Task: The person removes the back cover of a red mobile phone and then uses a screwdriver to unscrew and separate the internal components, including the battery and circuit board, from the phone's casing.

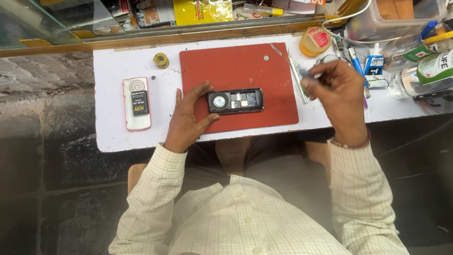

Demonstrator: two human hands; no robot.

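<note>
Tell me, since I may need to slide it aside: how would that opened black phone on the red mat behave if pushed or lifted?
The phone lies flat with its back off, so it should slide, not roll or tip. The red mat probably grips it somewhat. Its exposed insides look fragile; loose parts might shift. The left hand steadies one end, suggesting it is light.

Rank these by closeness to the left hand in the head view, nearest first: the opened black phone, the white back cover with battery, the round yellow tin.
1. Opened black phone: on the red mat, touched by the left hand.
2. White back cover with battery: off the mat, on the hand's outer side.
3. Round yellow tin: far corner of the table, beyond the mat.
</note>
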